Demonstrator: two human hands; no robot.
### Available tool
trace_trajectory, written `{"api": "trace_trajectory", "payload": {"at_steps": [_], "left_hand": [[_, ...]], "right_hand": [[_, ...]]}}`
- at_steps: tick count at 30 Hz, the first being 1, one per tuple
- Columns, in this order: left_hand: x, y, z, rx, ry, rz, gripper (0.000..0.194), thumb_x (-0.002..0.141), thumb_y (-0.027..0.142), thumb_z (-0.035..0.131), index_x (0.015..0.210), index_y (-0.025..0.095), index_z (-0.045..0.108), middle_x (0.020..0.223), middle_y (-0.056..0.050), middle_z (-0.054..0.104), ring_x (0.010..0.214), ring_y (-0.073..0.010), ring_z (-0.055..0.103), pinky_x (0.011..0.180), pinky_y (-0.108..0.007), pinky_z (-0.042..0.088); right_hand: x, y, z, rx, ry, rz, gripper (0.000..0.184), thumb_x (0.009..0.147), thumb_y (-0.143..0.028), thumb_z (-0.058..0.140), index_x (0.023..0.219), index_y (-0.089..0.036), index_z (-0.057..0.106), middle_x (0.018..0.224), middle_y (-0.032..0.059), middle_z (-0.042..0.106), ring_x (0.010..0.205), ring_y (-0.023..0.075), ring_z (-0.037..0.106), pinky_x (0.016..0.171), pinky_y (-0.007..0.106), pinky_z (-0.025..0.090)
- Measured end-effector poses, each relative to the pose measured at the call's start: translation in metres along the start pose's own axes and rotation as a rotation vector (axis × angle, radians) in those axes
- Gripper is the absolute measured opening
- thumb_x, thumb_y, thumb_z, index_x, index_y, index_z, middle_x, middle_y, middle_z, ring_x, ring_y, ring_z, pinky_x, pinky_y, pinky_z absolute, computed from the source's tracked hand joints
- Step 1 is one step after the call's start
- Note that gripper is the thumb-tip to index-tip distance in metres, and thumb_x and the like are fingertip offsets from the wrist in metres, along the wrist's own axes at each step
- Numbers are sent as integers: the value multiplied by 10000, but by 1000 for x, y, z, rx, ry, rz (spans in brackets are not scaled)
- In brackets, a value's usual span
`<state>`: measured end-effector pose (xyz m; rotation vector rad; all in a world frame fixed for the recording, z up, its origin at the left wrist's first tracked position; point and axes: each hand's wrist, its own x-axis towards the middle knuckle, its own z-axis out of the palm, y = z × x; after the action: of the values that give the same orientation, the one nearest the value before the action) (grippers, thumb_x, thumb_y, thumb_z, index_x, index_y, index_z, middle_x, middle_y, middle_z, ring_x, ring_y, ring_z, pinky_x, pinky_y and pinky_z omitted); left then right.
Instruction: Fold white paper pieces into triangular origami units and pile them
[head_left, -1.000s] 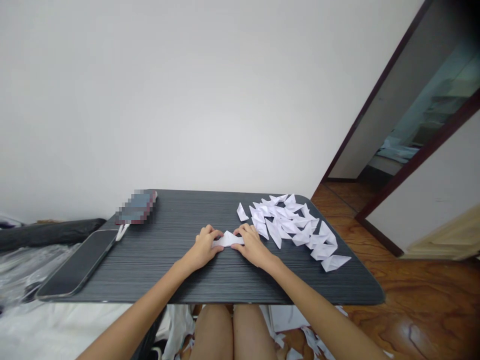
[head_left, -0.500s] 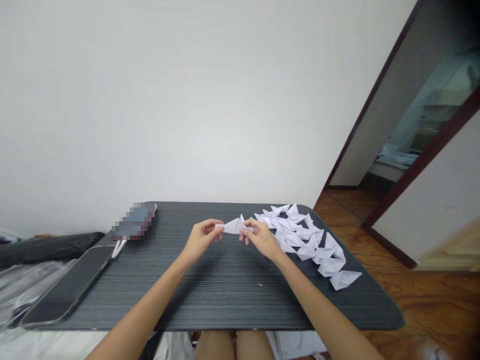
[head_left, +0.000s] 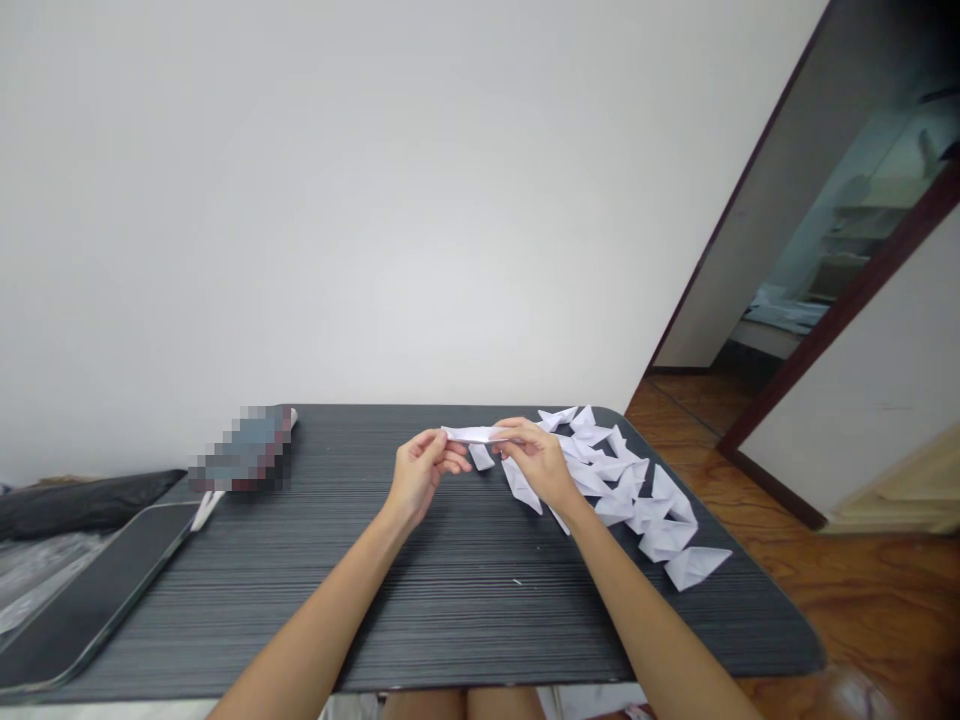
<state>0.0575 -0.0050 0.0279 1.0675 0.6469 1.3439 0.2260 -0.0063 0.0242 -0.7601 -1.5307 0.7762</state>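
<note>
A white folded paper boat [head_left: 471, 435] is held level above the table, seen nearly edge-on. My left hand [head_left: 421, 468] pinches its left end between thumb and index finger, the other fingers loosely extended beneath. Thumb and fingers of my right hand [head_left: 536, 460] grip the right end, covering part of it. Below the held boat, a small white paper piece [head_left: 481, 457] shows between my hands. Beside and behind my right hand lies a cluster of similar folded paper boats [head_left: 611, 467], partly hidden by that hand and forearm.
The dark grained table [head_left: 450, 600] stands against a white wall. On its left are a phone-like black slab [head_left: 97, 590] and a pixelated object [head_left: 251, 448] with a white cable [head_left: 206, 510]. A tiny white scrap [head_left: 517, 581] lies near the middle.
The paper boat has been tipped from showing its pointed side to nearly edge-on, and raised slightly. Both hands have shifted a little to the right. The view has moved slightly.
</note>
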Motion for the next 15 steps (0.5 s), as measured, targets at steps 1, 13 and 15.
{"api": "trace_trajectory", "payload": {"at_steps": [1,13,15], "left_hand": [[-1,-1,0,16,11,2,226,698,300,605,740,85,545,642,-66,640,515,-133,613,484,-196,455],[-1,-6,-7,179,136,31,282,630,282,656,794,69,570,565,-50,645,537,-190,640,554,-258,517],[0,-6,-8,169,140,31,282,624,277,661,792,71,567,535,-36,633,520,-184,635,546,-254,514]], "right_hand": [[0,-2,0,-13,-1,-8,99,717,-216,558,736,-201,654,880,40,553,681,118,557,589,255,475],[-4,-16,-13,430,-159,218,597,700,-339,610,1231,-271,345,930,38,605,834,144,581,798,333,463],[-5,-16,-16,465,-207,264,543,672,-335,638,1171,-241,446,937,44,607,849,150,581,798,322,463]]}}
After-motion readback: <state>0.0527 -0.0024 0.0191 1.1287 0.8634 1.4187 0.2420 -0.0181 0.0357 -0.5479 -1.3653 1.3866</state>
